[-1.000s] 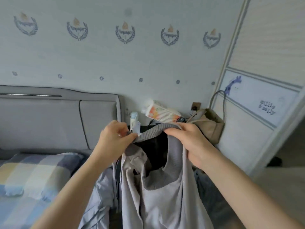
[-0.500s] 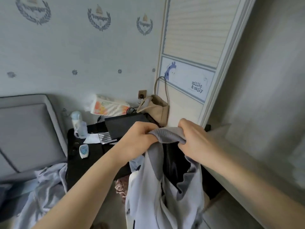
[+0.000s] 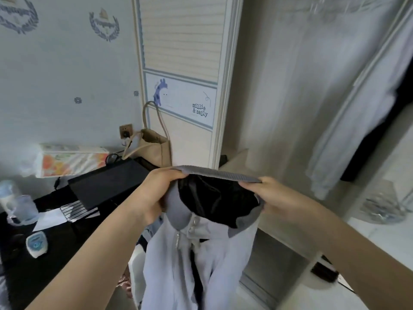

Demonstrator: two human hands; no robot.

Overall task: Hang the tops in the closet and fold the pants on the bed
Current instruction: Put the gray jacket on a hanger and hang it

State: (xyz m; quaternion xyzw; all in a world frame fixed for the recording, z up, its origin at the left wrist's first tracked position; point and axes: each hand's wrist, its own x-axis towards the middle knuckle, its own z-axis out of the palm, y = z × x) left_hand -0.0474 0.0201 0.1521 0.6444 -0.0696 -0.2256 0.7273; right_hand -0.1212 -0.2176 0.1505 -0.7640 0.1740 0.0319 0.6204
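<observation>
Since the earlier frame I had swung from the bed toward the open closet (image 3: 290, 97). Left hand (image 3: 156, 193) and right hand (image 3: 279, 200) pinched the jacket (image 3: 196, 253) collar, stretched between them. Hanging step; next needs a hanger.

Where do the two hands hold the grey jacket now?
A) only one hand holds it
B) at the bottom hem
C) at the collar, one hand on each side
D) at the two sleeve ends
C: the left hand and the right hand each grip one side of the jacket at its ribbed collar.
</observation>
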